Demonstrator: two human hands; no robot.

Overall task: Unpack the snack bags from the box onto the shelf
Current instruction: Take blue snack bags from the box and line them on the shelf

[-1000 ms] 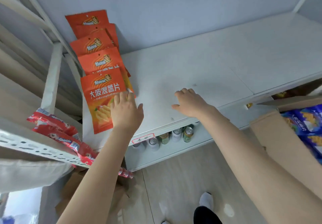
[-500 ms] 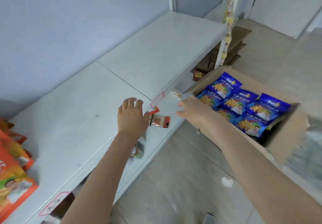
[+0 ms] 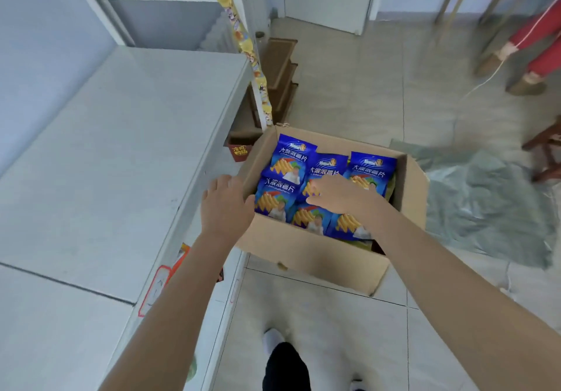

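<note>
The white shelf runs along the left. At its front edge the left hand hovers with fingers loosely straight, holding nothing. Just beside it on the floor, the cardboard box is packed with blue snack bags, and the right hand lies over the middle ones, fingers stretched out, gripping none.

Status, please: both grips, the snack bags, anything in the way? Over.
Left grip open at left wall of box. Right grip open, over blue snack bags, none lifted. No obstacle seen toward shelf.
</note>
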